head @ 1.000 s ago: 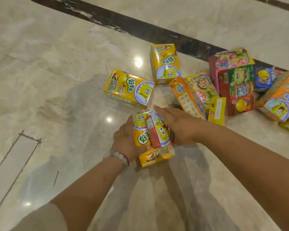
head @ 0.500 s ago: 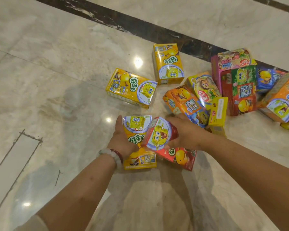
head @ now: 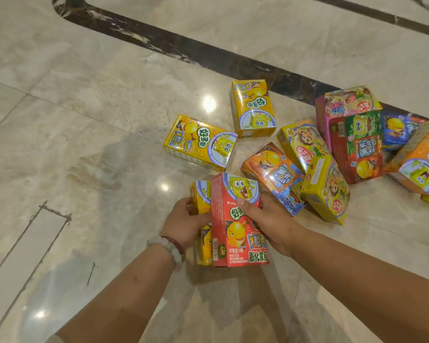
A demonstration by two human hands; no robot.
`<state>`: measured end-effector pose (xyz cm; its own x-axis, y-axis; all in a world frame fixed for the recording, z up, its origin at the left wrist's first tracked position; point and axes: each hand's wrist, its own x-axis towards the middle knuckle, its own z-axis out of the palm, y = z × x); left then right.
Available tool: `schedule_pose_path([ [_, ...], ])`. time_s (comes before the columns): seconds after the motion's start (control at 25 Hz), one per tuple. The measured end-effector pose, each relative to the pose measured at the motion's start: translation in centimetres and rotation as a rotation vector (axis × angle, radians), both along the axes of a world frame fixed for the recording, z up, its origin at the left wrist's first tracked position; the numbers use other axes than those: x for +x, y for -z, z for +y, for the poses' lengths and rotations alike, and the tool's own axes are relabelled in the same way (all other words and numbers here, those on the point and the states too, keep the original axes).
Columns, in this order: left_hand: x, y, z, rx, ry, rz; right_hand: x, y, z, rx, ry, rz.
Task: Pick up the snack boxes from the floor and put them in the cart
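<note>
My right hand grips a red snack box with its thumb across the front face. Behind and left of it my left hand holds a yellow snack box, mostly hidden by the red one. Both boxes are side by side above the marble floor. More snack boxes lie on the floor: two yellow ones ahead, an orange one just right of my right hand, and a heap further right. No cart is in view.
The heap at the right holds a yellow box, a red-green box, a pink box and an orange box. A dark marble band crosses the floor behind. A floor hatch outline lies at the left.
The red box has turned upright and now faces me beside the yellow box. My hands moved slightly apart, each on its own box; the orange box next to them now lies flat.
</note>
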<state>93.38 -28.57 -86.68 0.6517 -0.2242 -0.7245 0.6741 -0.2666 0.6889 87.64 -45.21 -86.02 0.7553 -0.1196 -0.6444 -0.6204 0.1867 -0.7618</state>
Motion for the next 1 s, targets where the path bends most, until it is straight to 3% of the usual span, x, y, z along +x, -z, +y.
schedule_pose_path([
  [0.12, 0.8, -0.7, -0.2, -0.071, -0.049, 0.05, 0.5, -1.4, -0.2, 0.031, 0.072, -0.025],
  [0.24, 3.3, -3.3, -0.9, -0.101, -0.062, -0.033, 2.1, -4.4, -1.2, 0.097, 0.138, -0.038],
  [0.44, 9.5, -15.5, -1.7, -0.225, -0.063, -0.161, 5.8, -15.4, -5.8, 0.072, 0.258, -0.103],
  [0.56, 11.3, -27.5, -1.6, -0.285, -0.056, -0.139, 6.4, -26.6, -9.1, 0.04, 0.366, -0.073],
  [0.68, 12.2, -41.3, -2.6, -0.321, 0.01, -0.256, 6.2, -39.9, -12.0, -0.039, 0.437, -0.114],
  [1.0, 13.6, -82.4, -8.8, -0.483, 0.08, -0.545, 4.0, -80.2, -17.7, -0.233, 0.495, -0.502],
])
